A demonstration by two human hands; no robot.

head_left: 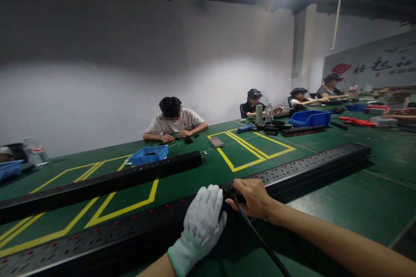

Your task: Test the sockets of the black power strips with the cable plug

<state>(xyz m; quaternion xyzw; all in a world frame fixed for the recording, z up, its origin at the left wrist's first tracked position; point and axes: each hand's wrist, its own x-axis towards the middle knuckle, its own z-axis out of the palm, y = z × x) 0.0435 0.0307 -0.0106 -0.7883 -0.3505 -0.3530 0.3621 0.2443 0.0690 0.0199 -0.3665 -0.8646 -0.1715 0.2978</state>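
A long black strip with slots and small red dots runs diagonally across the green table. My left hand, in a grey-white glove with a green cuff, lies over the strip, its fingers together and pointing away. What is under its palm is hidden. Just right of it, my bare right hand grips a black plug at the strip's top. A black cable hangs from the plug toward the lower right.
A second black strip lies farther back on the green table. Behind it stands a light-blue bin. A person works across the table; others sit at the far right near a dark-blue bin and bottles.
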